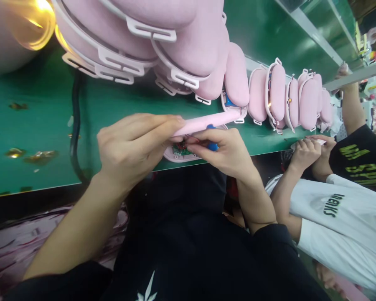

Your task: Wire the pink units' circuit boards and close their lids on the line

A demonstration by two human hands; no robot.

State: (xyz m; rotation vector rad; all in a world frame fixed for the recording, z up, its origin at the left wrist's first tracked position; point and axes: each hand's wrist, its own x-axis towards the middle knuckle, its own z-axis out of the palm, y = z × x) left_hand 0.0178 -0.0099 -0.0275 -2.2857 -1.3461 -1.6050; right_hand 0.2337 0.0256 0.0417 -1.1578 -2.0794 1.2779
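My left hand grips the end of a pink padded cover, holding it tilted above an opened pink casing. Inside that casing a green circuit board with thin wires shows in part. Thumb and forefinger of my right hand are pinched together at the wires under the cover; the fingertips partly hide what they hold. A blue part sits beside the right fingers, mostly covered by them.
Stacked pink padded casings with white strap loops stand behind my hands. A row of similar casings runs right along the green table. A black cable crosses the left side. Two co-workers are at the right; a lit lamp is top left.
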